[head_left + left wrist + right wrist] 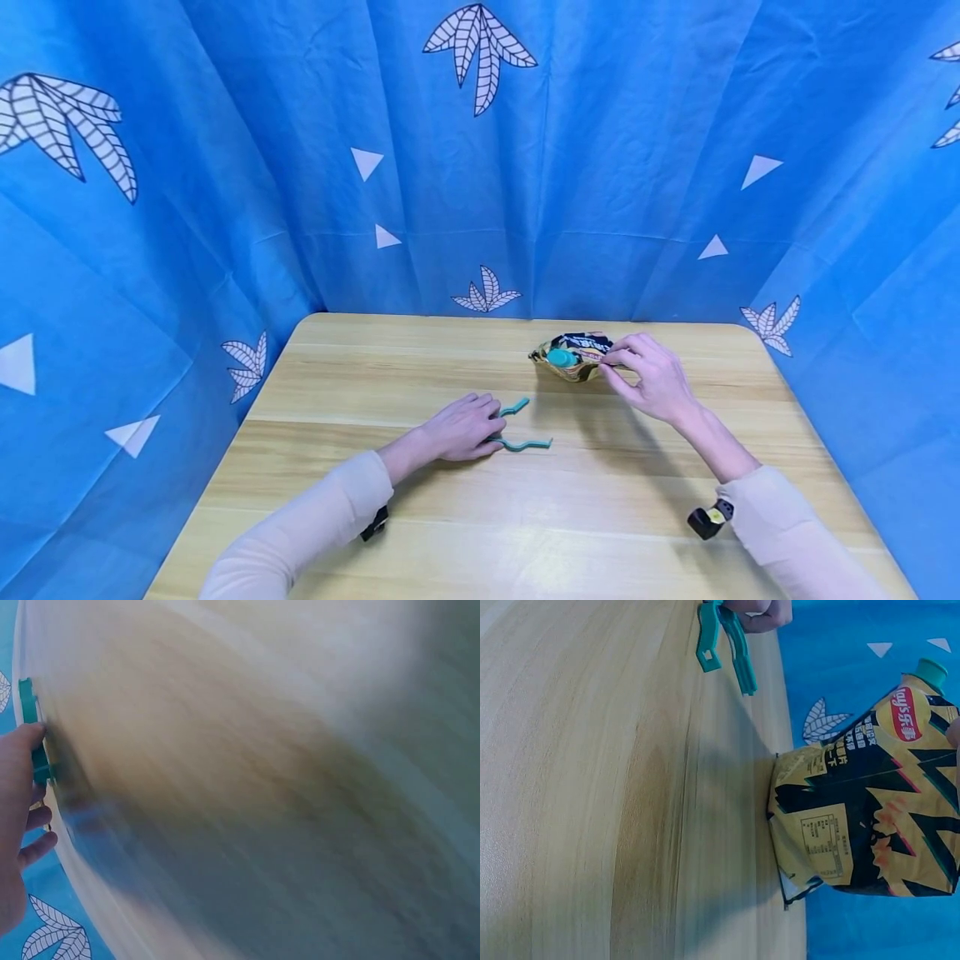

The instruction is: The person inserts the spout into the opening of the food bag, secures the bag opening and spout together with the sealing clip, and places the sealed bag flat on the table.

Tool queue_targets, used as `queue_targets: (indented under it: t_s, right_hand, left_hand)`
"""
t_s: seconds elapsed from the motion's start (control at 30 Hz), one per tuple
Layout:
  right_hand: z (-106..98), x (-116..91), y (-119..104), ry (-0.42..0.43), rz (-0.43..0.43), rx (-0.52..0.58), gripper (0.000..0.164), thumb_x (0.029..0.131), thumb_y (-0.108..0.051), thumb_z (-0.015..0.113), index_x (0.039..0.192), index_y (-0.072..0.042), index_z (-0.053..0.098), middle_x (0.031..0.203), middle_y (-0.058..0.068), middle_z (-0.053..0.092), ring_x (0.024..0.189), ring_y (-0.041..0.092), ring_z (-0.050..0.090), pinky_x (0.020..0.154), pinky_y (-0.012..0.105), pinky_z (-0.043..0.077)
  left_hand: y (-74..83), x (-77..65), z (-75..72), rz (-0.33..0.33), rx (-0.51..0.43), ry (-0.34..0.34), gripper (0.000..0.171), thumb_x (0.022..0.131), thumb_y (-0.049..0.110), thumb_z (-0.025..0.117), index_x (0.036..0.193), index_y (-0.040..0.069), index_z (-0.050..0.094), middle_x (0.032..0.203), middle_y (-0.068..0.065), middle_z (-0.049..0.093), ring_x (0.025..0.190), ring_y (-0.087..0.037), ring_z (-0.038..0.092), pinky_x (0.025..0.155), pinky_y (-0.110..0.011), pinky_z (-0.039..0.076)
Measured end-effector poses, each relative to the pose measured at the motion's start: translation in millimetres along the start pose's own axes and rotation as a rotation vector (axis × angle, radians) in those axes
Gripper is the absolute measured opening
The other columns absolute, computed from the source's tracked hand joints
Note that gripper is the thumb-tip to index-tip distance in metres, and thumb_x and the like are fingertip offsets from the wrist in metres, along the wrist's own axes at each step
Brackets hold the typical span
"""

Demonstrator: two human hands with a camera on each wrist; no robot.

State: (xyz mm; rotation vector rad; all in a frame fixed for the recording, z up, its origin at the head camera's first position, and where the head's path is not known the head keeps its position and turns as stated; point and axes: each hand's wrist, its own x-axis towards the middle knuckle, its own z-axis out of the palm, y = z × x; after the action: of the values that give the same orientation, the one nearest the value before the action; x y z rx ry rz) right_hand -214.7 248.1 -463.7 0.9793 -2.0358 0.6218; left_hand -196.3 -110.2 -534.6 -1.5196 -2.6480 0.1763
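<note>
A black and gold Lay's chip bag (pixel 596 343) stands upright near the table's back edge. At its mouth shows a teal round cap (pixel 561 358), also visible atop the bag in the right wrist view. My right hand (pixel 652 375) pinches the right side of the bag's rim between thumb and fingers. Low over the table, left and in front of the bag, my left hand (pixel 465 429) holds a teal clip (pixel 525 446). The clip's two arms spread apart towards the right. In the left wrist view, the thumb lies on the clip (pixel 30 712).
The light wooden table (pixel 600 517) has rounded back corners. A blue curtain (pixel 615 167) with white leaves and triangles hangs behind it and along both sides. A black wrist camera (pixel 708 518) sits below the right sleeve. Much of the left wrist view is blurred.
</note>
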Motion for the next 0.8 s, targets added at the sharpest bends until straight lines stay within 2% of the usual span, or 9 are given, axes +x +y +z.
queue_targets:
  t_s: [0.53, 0.67, 0.8]
  right_hand:
    - [0.1, -0.2, 0.7, 0.000, 0.006, 0.000, 0.013, 0.089, -0.021, 0.070, 0.089, -0.011, 0.079, 0.089, 0.006, 0.072, 0.083, 0.025, 0.065, 0.065, 0.038, 0.052]
    - [0.4, -0.3, 0.6, 0.001, 0.004, 0.000, 0.013, 0.089, -0.021, 0.070, 0.089, -0.011, 0.079, 0.089, 0.006, 0.072, 0.082, 0.024, 0.065, 0.064, 0.038, 0.052]
    - [0.6, -0.7, 0.8, 0.005, 0.003, 0.001, 0.013, 0.090, -0.022, 0.070, 0.089, -0.011, 0.079, 0.089, 0.006, 0.072, 0.082, 0.024, 0.065, 0.064, 0.037, 0.051]
  left_hand:
    - [0.9, -2.5, 1.8, 0.003, 0.009, 0.063, 0.026, 0.104, 0.049, 0.062, 0.094, 0.025, 0.061, 0.098, 0.003, 0.057, 0.089, -0.013, 0.050, 0.075, -0.027, 0.044]
    - [0.4, -1.8, 2.8, -0.013, 0.001, 0.052, 0.027, 0.105, 0.049, 0.061, 0.093, 0.025, 0.061, 0.099, 0.004, 0.056, 0.090, -0.013, 0.049, 0.077, -0.027, 0.044]
    - [-0.7, -0.7, 3.7, -0.036, -0.025, 0.071, 0.026, 0.104, 0.048, 0.062, 0.092, 0.025, 0.061, 0.100, 0.003, 0.058, 0.091, -0.013, 0.050, 0.079, -0.028, 0.046]
